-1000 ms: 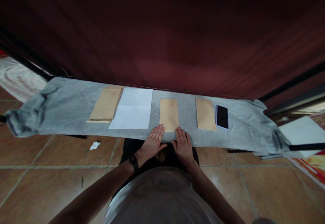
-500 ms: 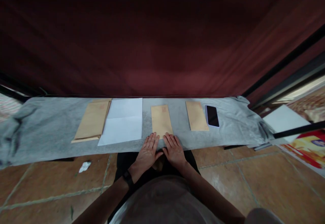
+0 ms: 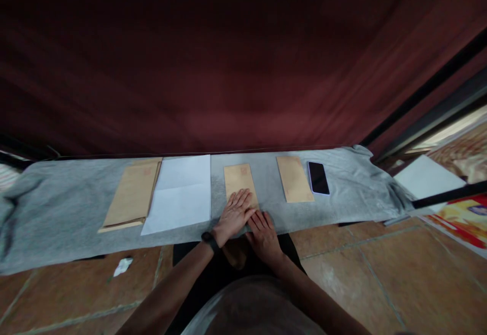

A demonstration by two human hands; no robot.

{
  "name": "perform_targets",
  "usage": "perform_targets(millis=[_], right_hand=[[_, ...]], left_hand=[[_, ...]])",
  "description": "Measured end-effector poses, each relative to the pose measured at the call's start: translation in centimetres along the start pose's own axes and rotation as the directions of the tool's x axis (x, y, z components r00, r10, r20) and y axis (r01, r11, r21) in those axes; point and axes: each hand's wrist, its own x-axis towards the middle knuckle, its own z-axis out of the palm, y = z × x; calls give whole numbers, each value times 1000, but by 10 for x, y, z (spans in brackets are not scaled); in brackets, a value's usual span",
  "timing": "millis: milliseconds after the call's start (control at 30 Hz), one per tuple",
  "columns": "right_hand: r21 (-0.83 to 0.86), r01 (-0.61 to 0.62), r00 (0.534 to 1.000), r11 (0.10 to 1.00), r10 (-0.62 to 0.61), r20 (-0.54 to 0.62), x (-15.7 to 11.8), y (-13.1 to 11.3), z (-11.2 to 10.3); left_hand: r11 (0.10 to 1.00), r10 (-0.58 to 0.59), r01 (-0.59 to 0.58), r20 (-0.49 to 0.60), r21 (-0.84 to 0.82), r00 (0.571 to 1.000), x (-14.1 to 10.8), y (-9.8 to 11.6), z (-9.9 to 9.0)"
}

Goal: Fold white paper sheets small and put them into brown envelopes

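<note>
A brown paper envelope (image 3: 239,177) lies in front of me on the grey cloth (image 3: 262,173), its near part covered by my hands. My left hand (image 3: 235,213) rests flat across the envelope, fingers stretched out, with a dark band at the wrist. At the envelope's near right corner is my right hand (image 3: 264,236), its fingers extended and lying on the cloth's front edge. The left thumb reaches over to the right hand. Neither hand grasps anything.
To the left are a stack of brown envelopes (image 3: 131,193) and creased white paper sheets (image 3: 180,190). Another brown envelope (image 3: 294,179) and a phone (image 3: 318,178) lie to the right. A dark red curtain (image 3: 236,71) hangs behind; a black bar (image 3: 449,193) crosses at right.
My left hand has slid forward and right onto the envelope. My right hand has stayed near the front edge, a little lower. The view has tilted slightly.
</note>
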Motion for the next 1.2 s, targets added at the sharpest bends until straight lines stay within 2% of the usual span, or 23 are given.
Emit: perform_targets(millis=[167,333,467,567,733,867,967,1067,1200], right_hand=[[-9,19,1000,1000,-18,13,-1,1,-2],[-21,11,999,1000,-10,44,2,1,-5],[-28,4,999,1000,-3,48,2,0,-6],[-28,3,999,1000,-2,53,2,0,-6],[-8,1,999,1000,-1,43,2,0,-6],[0,7,998,1000,-7,57,1,0,-4],[-2,-4,999,1000,4,46,1,-1,-2],[-16,0,1000,1000,0,16,2,-2,-1],[-29,-7,1000,1000,7,-24,4,-5,0]], left_hand=[[999,-41,41,33,5,999,39,-15,5],[996,-83,83,-11,28,996,70,-27,7],[995,-103,104,-50,11,993,86,-35,9],[994,-105,105,-65,-6,992,88,-37,11],[998,-58,58,-51,-6,997,64,-30,12],[1000,-1,1,-19,11,1000,25,-21,10],[999,13,-11,-63,30,998,-10,-14,13],[996,-65,74,-181,40,981,-42,-7,20],[967,-247,251,-339,-32,908,-67,5,29]])
